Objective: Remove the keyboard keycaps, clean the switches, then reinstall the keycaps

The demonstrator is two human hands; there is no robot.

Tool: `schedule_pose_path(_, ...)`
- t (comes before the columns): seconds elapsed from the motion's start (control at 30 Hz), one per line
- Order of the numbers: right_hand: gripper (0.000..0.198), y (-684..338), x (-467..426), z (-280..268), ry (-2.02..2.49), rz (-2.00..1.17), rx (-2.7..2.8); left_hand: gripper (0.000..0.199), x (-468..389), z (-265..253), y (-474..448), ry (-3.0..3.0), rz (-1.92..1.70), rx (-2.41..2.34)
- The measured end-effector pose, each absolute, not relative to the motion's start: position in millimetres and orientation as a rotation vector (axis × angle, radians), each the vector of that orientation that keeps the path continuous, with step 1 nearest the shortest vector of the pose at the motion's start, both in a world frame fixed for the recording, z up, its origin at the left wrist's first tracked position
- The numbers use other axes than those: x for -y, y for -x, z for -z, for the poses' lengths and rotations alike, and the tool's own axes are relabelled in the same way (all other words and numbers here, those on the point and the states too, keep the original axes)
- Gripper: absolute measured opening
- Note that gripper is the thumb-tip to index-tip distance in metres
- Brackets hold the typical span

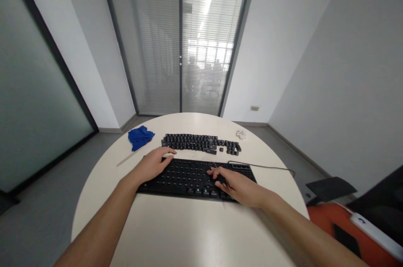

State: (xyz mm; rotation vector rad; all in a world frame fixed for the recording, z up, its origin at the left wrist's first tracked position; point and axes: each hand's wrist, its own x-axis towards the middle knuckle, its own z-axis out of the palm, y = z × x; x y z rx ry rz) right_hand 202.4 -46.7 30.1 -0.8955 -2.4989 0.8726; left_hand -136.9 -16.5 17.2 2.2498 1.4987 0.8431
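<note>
A black keyboard [179, 176] lies across the round table, most of its keycaps off and the bare switch posts showing. Several keycaps still sit along its front row. My left hand [154, 163] rests at its back left corner, fingers stretched out and thumb apart, holding nothing. Over the right half, my right hand [234, 183] has its fingers bent and drawn together just above the keys. Something thin and wire-like shows at its fingertips, too small to name. Behind the keyboard, loose black keycaps [189, 142] lie in rows.
At the back left are a crumpled blue cloth [140, 137] and a thin pale stick [132, 156]. A crumpled whitish wad [241, 134] lies at the back right. The keyboard's cable [267, 166] runs to the right edge of the white table [176, 233]. An orange chair [324, 221] stands at right.
</note>
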Motion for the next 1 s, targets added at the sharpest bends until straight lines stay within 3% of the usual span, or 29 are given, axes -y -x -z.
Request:
schedule_pose_path(0.27, 0.034, -261.5, 48.2, -37.9, 1.383, -0.781, 2.299, 0.023, 14.2, -14.3, 152.7, -2.204, -0.662, -1.370)
schedule_pose_path(0.5, 0.051, -184.7, 42.1, -72.0, 1.336, -0.649, 2.269, 0.025, 9.9, -3.6, 147.5, -2.165, -0.753, -1.308)
schedule_pose_path(0.8, 0.027, -60.7, 19.7, -67.1, 0.652, -0.883, 2.612, 0.034, -2.3, -2.5, 172.3, -2.032, -0.925, -1.497)
schedule_pose_path(1.0, 0.027, -49.8, 14.2, -44.3, 0.642, -0.803, 2.607, 0.031, -7.6, 2.6, 183.9, -2.028, -0.916, -1.586)
